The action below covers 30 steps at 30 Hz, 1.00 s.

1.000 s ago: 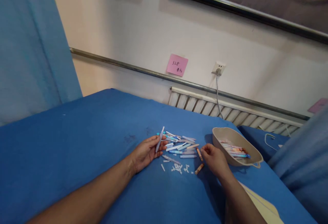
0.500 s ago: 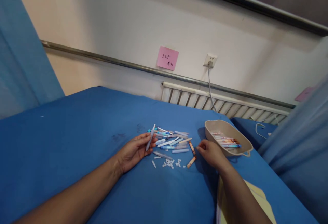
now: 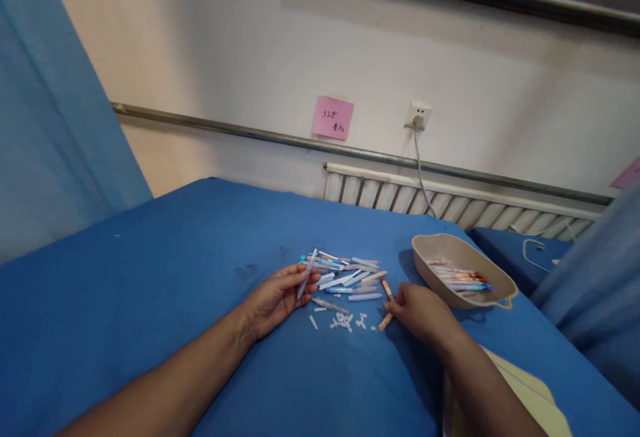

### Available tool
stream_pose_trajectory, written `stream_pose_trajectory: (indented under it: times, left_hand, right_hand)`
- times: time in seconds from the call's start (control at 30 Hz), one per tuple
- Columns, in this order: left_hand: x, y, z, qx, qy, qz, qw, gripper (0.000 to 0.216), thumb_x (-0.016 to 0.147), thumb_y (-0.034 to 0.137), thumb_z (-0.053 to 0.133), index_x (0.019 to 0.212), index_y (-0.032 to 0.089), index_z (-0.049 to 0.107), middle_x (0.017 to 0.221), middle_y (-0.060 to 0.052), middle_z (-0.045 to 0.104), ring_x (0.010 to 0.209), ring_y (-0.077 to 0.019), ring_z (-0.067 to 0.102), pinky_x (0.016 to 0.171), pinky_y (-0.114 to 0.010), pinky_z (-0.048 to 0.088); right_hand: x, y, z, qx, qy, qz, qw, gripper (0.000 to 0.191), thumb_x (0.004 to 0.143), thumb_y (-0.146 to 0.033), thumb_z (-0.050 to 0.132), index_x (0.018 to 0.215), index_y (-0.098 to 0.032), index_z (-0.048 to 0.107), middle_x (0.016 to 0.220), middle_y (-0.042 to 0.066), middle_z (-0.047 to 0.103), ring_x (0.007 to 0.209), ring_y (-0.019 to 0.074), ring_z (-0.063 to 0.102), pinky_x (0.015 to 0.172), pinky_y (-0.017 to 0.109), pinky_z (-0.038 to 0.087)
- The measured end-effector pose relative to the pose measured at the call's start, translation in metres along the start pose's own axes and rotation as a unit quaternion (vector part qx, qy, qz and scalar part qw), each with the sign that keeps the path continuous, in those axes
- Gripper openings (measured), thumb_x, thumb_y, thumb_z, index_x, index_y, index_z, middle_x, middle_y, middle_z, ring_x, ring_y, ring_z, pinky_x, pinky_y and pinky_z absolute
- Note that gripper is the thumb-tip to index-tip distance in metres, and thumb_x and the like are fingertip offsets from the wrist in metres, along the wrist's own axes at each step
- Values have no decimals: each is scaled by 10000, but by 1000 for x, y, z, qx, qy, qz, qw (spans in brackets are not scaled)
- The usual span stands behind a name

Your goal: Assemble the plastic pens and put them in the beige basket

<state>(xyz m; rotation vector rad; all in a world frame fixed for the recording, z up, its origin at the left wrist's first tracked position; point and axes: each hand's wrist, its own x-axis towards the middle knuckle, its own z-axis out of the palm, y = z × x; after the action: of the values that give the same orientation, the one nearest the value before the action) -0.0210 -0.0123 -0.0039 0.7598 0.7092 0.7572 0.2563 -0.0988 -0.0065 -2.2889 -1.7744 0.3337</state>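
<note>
My left hand [image 3: 280,297] is closed round a pale grey-white pen barrel [image 3: 307,275], held tilted at the left edge of a pile of pen parts [image 3: 345,280]. The pile mixes white, light blue and peach barrels. At its right side, my right hand [image 3: 420,310] has its fingertips pinched where two orange patterned pen parts [image 3: 386,321] meet. The fingers partly cover those parts, which still lie on the blue cloth. Small white plastic pieces [image 3: 343,321] are scattered in front of the pile, near a clear barrel [image 3: 330,305].
A beige basin [image 3: 425,253] holding several pens [image 3: 463,280] stands right of the pile. Under my right forearm lies a yellow pad [image 3: 525,383]. The blue-covered surface [image 3: 200,243] reaches the wall, where a radiator [image 3: 370,190] and a plugged-in cable [image 3: 421,163] are. Blue curtains hang at both sides.
My right hand has moved left from beside the orange pen parts onto them. My left hand still holds the pale barrel. The camera view has shifted slightly.
</note>
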Motion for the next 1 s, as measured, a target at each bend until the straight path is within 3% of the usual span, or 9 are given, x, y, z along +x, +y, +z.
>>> stream_pose_trajectory:
  times: [0.27, 0.4, 0.47, 0.53, 0.63, 0.7, 0.83, 1.0]
  left_hand:
    - [-2, 1, 0, 2, -3, -2, 1000, 156, 774, 124, 662, 911, 146, 592, 893, -53, 677, 695, -110, 643, 635, -209, 514]
    - [-2, 0, 1, 12, -4, -3, 1000, 163, 765, 126, 670, 906, 148, 590, 870, -47, 674, 682, -107, 631, 637, -209, 499]
    - [-3, 0, 2, 21, -4, -1, 1000, 166, 755, 131, 680, 895, 147, 591, 865, -46, 673, 681, -104, 625, 638, -207, 488]
    - [-4, 0, 4, 39, -4, 4, 999, 171, 737, 147, 700, 872, 146, 594, 847, -39, 670, 661, -98, 613, 613, -197, 468]
    - [-6, -1, 8, 86, -25, 13, 996, 178, 724, 218, 718, 840, 143, 605, 789, -25, 661, 574, -78, 569, 517, -179, 402]
    - [-8, -2, 10, 121, -43, 15, 992, 201, 720, 274, 720, 824, 140, 611, 755, -20, 653, 535, -71, 542, 479, -178, 361]
    - [-10, -8, 14, 185, -54, 16, 981, 264, 698, 342, 729, 815, 137, 608, 750, -23, 654, 536, -74, 531, 487, -181, 365]
    - [-8, -15, 13, 226, -66, 24, 972, 304, 688, 366, 732, 846, 145, 596, 751, -25, 663, 534, -76, 527, 488, -179, 380]
  right_hand:
    - [-7, -12, 11, -15, -20, -43, 999, 193, 687, -260, 632, 868, -201, 603, 796, 84, 696, 733, 220, 636, 540, 269, 310]
    - [-9, -12, 15, 52, -39, -82, 994, 168, 713, -197, 583, 879, -195, 605, 728, 52, 682, 672, 180, 621, 539, 254, 320]
    - [-8, -15, 16, 139, -54, -98, 984, 169, 741, -225, 567, 904, -200, 602, 645, 11, 649, 572, 148, 583, 510, 240, 324]
    - [-6, -21, 17, 284, -69, -113, 950, 178, 769, -282, 554, 921, -200, 599, 584, -23, 607, 511, 128, 547, 490, 228, 343]
    - [-1, -32, 15, 499, -76, -135, 852, 269, 757, -386, 600, 934, -184, 601, 557, -42, 571, 498, 118, 534, 506, 232, 389]
    - [1, -37, 13, 573, -67, -143, 804, 338, 714, -425, 663, 939, -178, 611, 569, -42, 573, 503, 110, 527, 519, 235, 397]
    - [3, -41, 13, 627, -43, -128, 767, 400, 651, -431, 737, 937, -174, 628, 603, -33, 580, 520, 97, 512, 518, 228, 384]
    - [2, -44, 13, 645, -34, -105, 756, 378, 640, -414, 754, 895, -163, 633, 648, -7, 619, 543, 103, 538, 527, 224, 386]
